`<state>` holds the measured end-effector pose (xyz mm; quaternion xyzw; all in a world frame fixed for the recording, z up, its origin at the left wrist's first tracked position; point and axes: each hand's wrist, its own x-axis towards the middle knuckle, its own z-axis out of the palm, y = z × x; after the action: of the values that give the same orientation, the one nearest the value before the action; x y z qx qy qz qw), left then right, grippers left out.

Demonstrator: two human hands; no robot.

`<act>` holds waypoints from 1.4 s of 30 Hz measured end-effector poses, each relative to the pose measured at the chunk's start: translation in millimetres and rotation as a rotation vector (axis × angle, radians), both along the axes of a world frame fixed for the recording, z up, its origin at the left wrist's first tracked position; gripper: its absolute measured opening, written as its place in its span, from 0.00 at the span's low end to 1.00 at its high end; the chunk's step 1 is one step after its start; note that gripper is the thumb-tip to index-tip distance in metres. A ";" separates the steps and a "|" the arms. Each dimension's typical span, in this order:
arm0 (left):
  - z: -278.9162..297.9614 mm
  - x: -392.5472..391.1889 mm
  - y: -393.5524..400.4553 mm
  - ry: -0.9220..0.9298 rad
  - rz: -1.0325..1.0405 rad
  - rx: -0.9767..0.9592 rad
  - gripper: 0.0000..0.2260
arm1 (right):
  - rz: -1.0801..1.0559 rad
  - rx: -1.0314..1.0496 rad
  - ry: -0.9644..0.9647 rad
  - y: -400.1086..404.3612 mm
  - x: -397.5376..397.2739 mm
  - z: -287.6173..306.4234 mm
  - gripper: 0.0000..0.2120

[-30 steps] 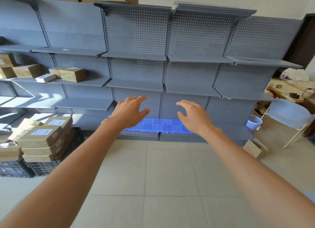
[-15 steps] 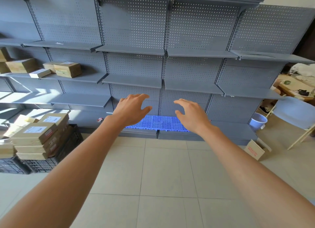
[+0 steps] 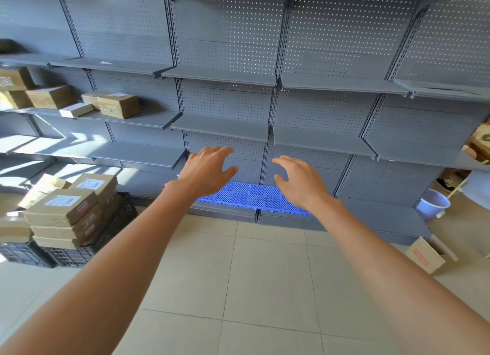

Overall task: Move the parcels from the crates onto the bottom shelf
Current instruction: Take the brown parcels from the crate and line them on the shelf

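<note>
Both hands (image 3: 206, 169) (image 3: 299, 182) empty, outstretched toward bottom shelf (image 3: 254, 198); parcels (image 3: 66, 208) left.

Brown cardboard parcels (image 3: 66, 208) are sitting stacked high at the left, each flat box wearing a white label on its lid and red print along its side. They are piling up well above the rims of the black slatted crates (image 3: 66, 254), which are standing side by side on the floor tiles in front of the shelving's left end. The top parcels are lying level, one slightly behind the other, with paler ones catching sunlight at the back. Over in the middle, the bottom shelf (image 3: 371, 211) is running low and grey along the floor, and a blue grid mat (image 3: 254, 197) is lying flat across its central section, carrying no parcels.
</note>
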<state>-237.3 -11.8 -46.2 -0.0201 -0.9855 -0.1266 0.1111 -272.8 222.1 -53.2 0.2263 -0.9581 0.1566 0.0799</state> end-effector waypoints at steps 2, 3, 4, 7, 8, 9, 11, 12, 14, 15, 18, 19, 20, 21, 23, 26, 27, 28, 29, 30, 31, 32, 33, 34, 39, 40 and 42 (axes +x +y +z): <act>2.1 -21.9 -19.2 0.009 -0.004 0.003 0.26 | -0.008 -0.008 -0.010 -20.1 -21.2 0.6 0.21; 3.8 -33.0 -28.8 0.016 -0.007 0.006 0.26 | -0.013 -0.012 -0.016 -29.4 -31.2 1.6 0.21; 5.5 -43.9 -38.3 0.024 -0.010 0.009 0.26 | -0.015 -0.017 -0.017 -38.1 -41.2 2.8 0.21; 9.6 -74.2 -61.1 0.041 -0.010 0.021 0.26 | -0.019 -0.031 -0.022 -58.3 -67.0 5.9 0.21; 10.1 -82.7 -65.7 0.041 -0.011 0.024 0.26 | -0.020 -0.035 -0.026 -62.3 -74.5 5.5 0.21; 10.2 -90.4 -68.7 0.041 -0.017 0.025 0.26 | -0.025 -0.040 -0.032 -64.9 -81.1 5.4 0.21; 9.9 -103.5 -71.4 0.034 -0.035 0.025 0.26 | -0.045 -0.049 -0.042 -66.4 -93.4 4.1 0.21; 9.3 -109.4 -72.1 0.031 -0.041 0.026 0.26 | -0.053 -0.049 -0.045 -66.2 -99.4 3.5 0.21; 7.8 -121.2 -73.0 0.030 -0.049 0.022 0.26 | -0.064 -0.043 -0.049 -65.4 -110.8 4.1 0.21; 7.2 -127.3 -73.0 0.029 -0.053 0.018 0.27 | -0.069 -0.042 -0.051 -65.0 -116.2 4.9 0.20; 5.5 -145.0 -71.0 0.019 -0.063 0.017 0.27 | -0.075 -0.035 -0.051 -62.4 -133.2 7.1 0.21; 4.9 -151.0 -69.3 0.016 -0.065 0.017 0.27 | -0.078 -0.031 -0.050 -60.9 -138.9 7.8 0.21; 4.5 -157.4 -67.1 0.013 -0.067 0.016 0.27 | -0.079 -0.034 -0.053 -59.1 -145.3 8.2 0.21; 4.2 -163.7 -64.2 0.012 -0.070 0.017 0.27 | -0.080 -0.038 -0.057 -56.7 -151.2 8.5 0.21; 4.5 -177.8 -56.3 0.011 -0.073 0.019 0.28 | -0.077 -0.043 -0.060 -50.2 -164.5 8.0 0.21; 7.1 -201.0 -41.1 0.006 -0.063 0.011 0.29 | -0.076 -0.054 -0.071 -35.7 -188.8 6.7 0.21; 7.5 -209.5 -35.7 0.006 -0.059 0.007 0.29 | -0.076 -0.058 -0.076 -29.8 -197.8 5.7 0.21; 7.8 -217.8 -30.3 0.008 -0.054 0.003 0.28 | -0.076 -0.064 -0.080 -23.8 -207.2 4.8 0.21; 8.2 -225.7 -25.5 0.008 -0.046 0.003 0.28 | -0.072 -0.069 -0.086 -18.1 -216.1 4.0 0.21; 7.8 -233.2 -21.7 0.004 -0.034 0.006 0.28 | -0.065 -0.072 -0.093 -13.0 -224.9 3.4 0.21; 6.8 -240.0 -18.7 0.002 -0.019 0.008 0.28 | -0.051 -0.070 -0.097 -8.6 -233.5 2.9 0.21; 5.1 -246.0 -16.6 0.003 -0.002 0.009 0.28 | -0.037 -0.064 -0.100 -5.5 -242.4 2.3 0.21; 3.0 -251.6 -15.8 0.001 0.014 0.010 0.28 | -0.024 -0.058 -0.099 -4.1 -251.0 2.0 0.21; 1.2 -256.8 -15.8 -0.003 0.027 0.010 0.28 | -0.014 -0.058 -0.099 -4.5 -259.8 1.5 0.21; -9.2 -288.4 -35.8 -0.005 0.059 0.003 0.28 | 0.040 -0.031 -0.106 -30.1 -299.7 -3.6 0.21; -10.6 -296.8 -44.1 0.010 0.064 0.004 0.29 | 0.045 -0.015 -0.104 -39.5 -308.3 -4.5 0.21; -11.9 -314.0 -64.4 0.037 0.071 -0.001 0.29 | 0.047 0.000 -0.096 -61.8 -326.2 -6.0 0.21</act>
<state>-551.3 -76.2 -58.1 0.0122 -0.9834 -0.1216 0.1339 -599.1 160.4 -59.2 0.2407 -0.9553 0.1690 0.0300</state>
